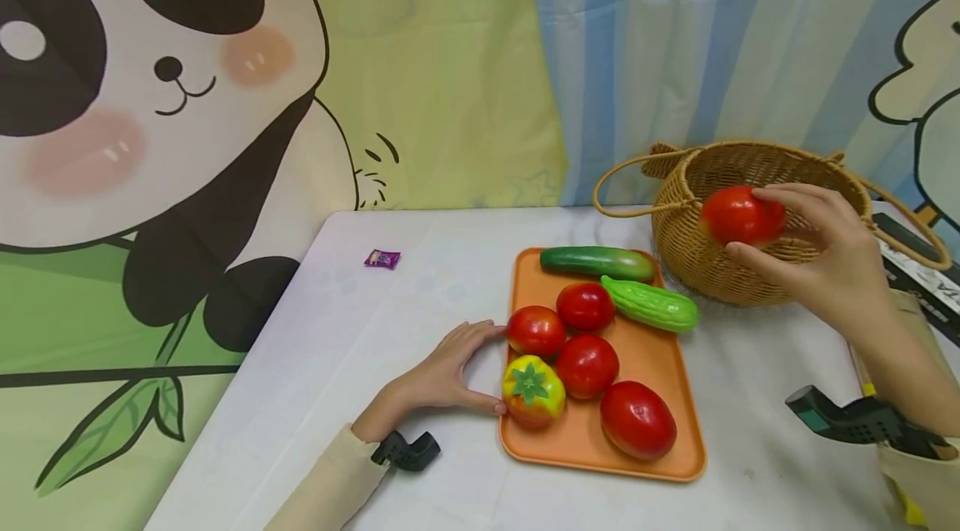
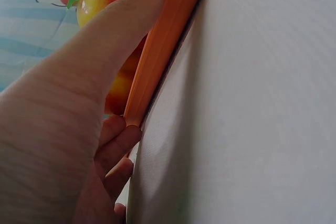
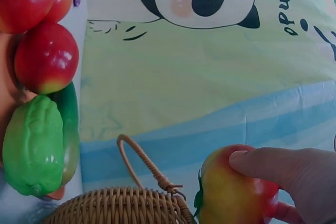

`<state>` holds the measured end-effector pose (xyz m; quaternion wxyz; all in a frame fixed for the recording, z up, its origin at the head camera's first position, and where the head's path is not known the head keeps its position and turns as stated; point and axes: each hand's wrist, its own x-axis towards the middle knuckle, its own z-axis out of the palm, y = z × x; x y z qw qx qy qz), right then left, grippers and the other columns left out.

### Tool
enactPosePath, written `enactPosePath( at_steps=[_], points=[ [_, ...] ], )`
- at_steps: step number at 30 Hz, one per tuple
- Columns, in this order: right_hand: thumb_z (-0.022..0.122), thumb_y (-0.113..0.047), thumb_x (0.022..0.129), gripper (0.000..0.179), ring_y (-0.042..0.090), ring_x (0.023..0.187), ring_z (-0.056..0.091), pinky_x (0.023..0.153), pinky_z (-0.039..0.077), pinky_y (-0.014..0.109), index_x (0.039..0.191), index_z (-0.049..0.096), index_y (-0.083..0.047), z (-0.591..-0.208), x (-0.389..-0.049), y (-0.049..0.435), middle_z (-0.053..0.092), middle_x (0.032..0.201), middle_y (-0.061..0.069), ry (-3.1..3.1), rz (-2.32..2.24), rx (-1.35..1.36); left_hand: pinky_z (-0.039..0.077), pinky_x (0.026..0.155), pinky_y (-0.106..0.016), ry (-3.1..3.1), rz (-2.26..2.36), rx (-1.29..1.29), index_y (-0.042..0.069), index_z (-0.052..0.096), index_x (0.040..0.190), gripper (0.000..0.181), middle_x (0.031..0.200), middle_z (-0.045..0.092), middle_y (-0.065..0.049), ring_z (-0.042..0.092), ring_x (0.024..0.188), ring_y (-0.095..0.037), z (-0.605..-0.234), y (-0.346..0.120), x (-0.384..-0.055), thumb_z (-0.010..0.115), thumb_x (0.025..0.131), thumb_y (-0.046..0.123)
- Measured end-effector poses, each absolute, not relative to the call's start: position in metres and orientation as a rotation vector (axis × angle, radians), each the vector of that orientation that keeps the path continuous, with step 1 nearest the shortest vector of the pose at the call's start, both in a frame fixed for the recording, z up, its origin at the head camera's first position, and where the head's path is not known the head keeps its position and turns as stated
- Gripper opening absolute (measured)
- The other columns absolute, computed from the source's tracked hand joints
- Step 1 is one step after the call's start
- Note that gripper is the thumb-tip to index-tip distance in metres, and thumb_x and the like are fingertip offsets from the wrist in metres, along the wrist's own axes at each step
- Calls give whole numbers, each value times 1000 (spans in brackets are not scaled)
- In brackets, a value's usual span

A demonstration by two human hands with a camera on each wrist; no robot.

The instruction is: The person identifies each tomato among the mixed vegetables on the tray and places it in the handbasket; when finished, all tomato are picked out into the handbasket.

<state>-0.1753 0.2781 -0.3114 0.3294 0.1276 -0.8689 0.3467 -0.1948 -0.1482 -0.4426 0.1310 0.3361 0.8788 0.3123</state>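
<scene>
Above the near rim of a wicker basket (image 1: pixel 675 243), my right hand (image 1: pixel 840 252) grips a toy tomato (image 1: pixel 742 216) between thumb and fingers. In the right wrist view, the held tomato (image 3: pixel 236 187) shows a yellow top and a green leaf. My left hand (image 1: pixel 442 373) rests against the left edge of an orange tray (image 1: pixel 660 464), its thumb and fingers spread along the rim. Several red toy tomatoes (image 1: pixel 637 420) lie on the tray, and one yellow-topped tomato (image 1: pixel 533 391) sits near my left thumb. A cucumber (image 1: pixel 596 262) and a light green bumpy gourd (image 1: pixel 651 304) lie at the far end.
A small purple wrapped packet (image 1: pixel 382 258) lies on the white table (image 1: pixel 420 298) at the left. The basket's handles (image 1: pixel 630 172) stick out to both sides. Dark boxes (image 1: pixel 930 289) stand right of the basket. A printed curtain (image 1: pixel 450 81) hangs behind the table.
</scene>
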Motion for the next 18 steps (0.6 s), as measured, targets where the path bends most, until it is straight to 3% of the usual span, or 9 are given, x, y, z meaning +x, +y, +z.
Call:
enactPosePath(
  at_steps=[6, 11, 13, 18],
  points=[
    [84, 10, 67, 65, -15, 112, 35, 81, 33, -5, 128, 61, 0, -311, -182, 282, 52, 130, 19, -2277, 893, 293, 7, 123, -43, 2549, 900, 988, 15, 34, 151, 100, 156, 34, 0, 20, 147, -20, -440, -147, -194, 85, 70, 46],
    [83, 9, 69, 64, -15, 114, 35, 82, 33, -4, 128, 61, -1, -312, -190, 287, 53, 131, 19, -2269, 873, 279, 7, 123, -43, 2557, 890, 986, 14, 34, 151, 101, 156, 34, -1, 20, 147, -20, -440, -147, -194, 85, 70, 47],
    [83, 9, 69, 64, -14, 114, 35, 83, 33, -4, 128, 61, -2, -313, -193, 289, 55, 131, 9, -2263, 878, 273, 7, 123, -43, 2562, 888, 982, 14, 34, 151, 101, 156, 34, -1, 20, 147, -19, -441, -148, -195, 84, 70, 48],
    [83, 4, 72, 61, -12, 116, 34, 83, 33, -4, 129, 61, -3, -316, -199, 295, 55, 131, 8, -2266, 874, 231, 7, 123, -43, 2563, 885, 968, 15, 34, 151, 100, 156, 34, 0, 20, 147, -19, -441, -148, -195, 84, 71, 49]
  ],
)
